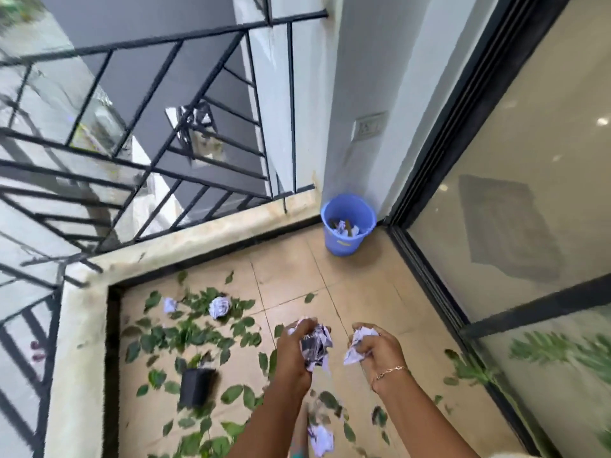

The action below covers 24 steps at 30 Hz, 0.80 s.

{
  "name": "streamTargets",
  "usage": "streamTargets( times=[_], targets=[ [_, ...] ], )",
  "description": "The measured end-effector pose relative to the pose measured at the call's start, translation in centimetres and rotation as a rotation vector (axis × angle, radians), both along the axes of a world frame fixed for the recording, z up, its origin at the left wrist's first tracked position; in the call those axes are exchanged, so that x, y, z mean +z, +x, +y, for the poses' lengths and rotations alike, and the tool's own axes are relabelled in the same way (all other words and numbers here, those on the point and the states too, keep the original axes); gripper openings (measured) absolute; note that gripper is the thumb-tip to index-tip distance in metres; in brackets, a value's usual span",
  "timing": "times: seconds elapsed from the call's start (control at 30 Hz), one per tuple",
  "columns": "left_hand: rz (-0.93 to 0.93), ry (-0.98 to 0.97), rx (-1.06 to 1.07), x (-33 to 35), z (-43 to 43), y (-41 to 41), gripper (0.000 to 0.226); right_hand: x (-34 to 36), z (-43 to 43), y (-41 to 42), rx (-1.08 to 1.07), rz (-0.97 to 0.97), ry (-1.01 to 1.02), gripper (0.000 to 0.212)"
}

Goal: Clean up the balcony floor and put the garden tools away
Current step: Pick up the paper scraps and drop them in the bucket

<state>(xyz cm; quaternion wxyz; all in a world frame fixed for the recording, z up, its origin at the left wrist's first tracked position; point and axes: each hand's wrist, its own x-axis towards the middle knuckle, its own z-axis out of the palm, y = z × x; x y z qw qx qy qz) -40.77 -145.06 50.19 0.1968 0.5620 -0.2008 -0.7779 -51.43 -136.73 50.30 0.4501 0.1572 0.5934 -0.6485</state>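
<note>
At the bottom of the frame, a crumpled paper scrap [320, 439] lies on the tan tiled floor [363, 292] between the two forearms, with loose green leaves [185, 338] around it. Just above, in the lower middle, both hands are raised side by side over the tiles. The left hand [292, 350] has its grip clamped on a dark-printed paper wad [315, 348], fingers curled over its top. The right hand [377, 347], a thin bracelet [388, 371] on its wrist, has its grip clamped on a white paper wad [357, 345]. The two wads are near each other but apart.

To the lower left, a small black pot [196, 386] lies tipped on its side among the leaves. The leaves are thickest across the left half of the floor and thin out toward the right. Farther up on the left, a round paper ball [220, 307] rests on the leaves, and a smaller paper piece [169, 305] sits just left of it.

In the far corner, right of centre, a blue bucket [347, 238] stands upright against the white wall, holding brown and white scraps. A glass door [529, 160] in a black frame runs along the right side. A pale stone curb [205, 238] edges the floor, and above it a black railing [148, 94] fills the upper left. A switch plate [370, 125] sits on the wall above the bucket.
</note>
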Motion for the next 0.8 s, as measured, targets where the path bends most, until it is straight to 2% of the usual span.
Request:
streamTargets(
  times=[0.27,0.37,0.47,0.67,0.8],
  targets=[
    [0.055,-0.042,-0.106,3.1,-10.8,-9.8,0.018,1.4,-10.6,-8.0,-0.112,0.005,-0.111,0.036],
    [0.054,-0.029,-0.155,3.0,-13.9,-14.0,0.021,1.0,-13.8,-12.1,-0.163,0.004,-0.111,0.019],
    [0.012,-0.031,-0.178,1.8,-17.3,-18.7,0.01,-0.8,-16.8,-16.8,-0.204,-0.011,-0.101,0.037],
    [-0.116,-0.017,-0.291,-1.8,-23.5,-27.8,0.008,-3.0,-22.3,-25.5,-0.203,-0.041,-0.078,0.024],
    [-0.149,0.024,-0.308,-5.7,-27.1,-32.8,0.008,-6.8,-25.6,-30.4,-0.193,-0.073,-0.013,0.035]
  ],
)
